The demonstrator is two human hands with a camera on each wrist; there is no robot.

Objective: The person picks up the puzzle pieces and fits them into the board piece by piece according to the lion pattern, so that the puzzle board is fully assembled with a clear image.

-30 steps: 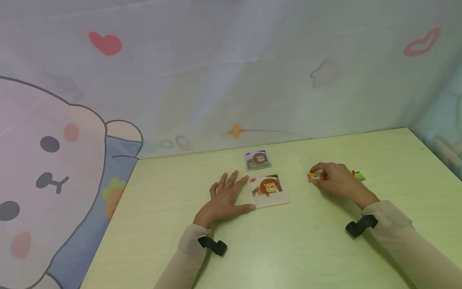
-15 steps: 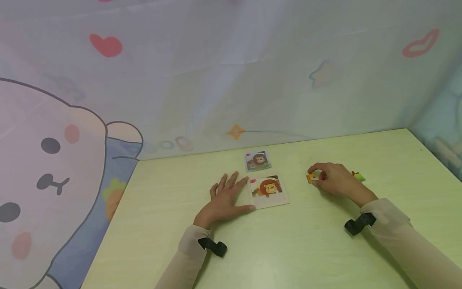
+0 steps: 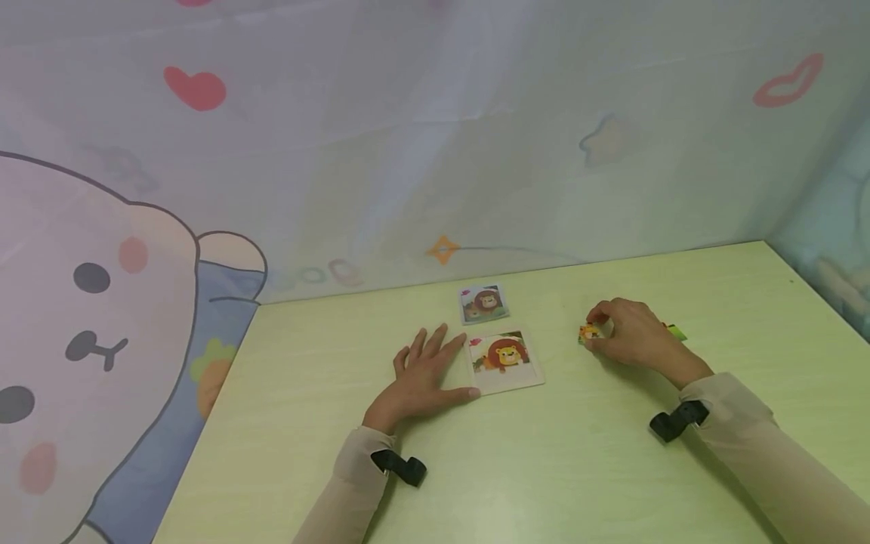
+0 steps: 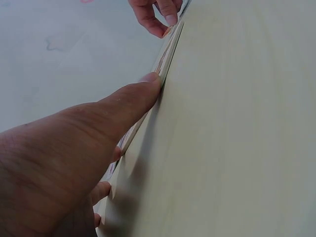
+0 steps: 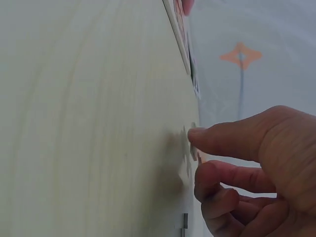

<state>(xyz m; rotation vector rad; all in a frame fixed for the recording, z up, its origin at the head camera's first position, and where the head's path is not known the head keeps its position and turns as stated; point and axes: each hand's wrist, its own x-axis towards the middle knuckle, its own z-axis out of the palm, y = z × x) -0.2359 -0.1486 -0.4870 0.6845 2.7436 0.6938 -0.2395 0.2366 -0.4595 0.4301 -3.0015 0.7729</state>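
A small puzzle piece (image 3: pixel 588 333) with an orange animal print is pinched between thumb and forefinger of my right hand (image 3: pixel 632 336). In the right wrist view that piece (image 5: pixel 193 145) shows as a thin edge just off the table. Spread flat, my left hand (image 3: pixel 420 381) rests with thumb and forefinger touching the left edge of a white-framed puzzle board (image 3: pixel 506 381). Lion artwork covers the board's upper part; its lower strip is plain. Behind the right hand lies another piece, a green one (image 3: pixel 676 332), partly hidden.
Behind the board lies a small lion picture card (image 3: pixel 484 304). The pale wooden table (image 3: pixel 516 468) meets a printed cloth backdrop (image 3: pixel 408 151) at its rear edge.
The right hand still holds the piece and has tilted slightly, its knuckles a little higher. The left hand and the board have stayed in place.
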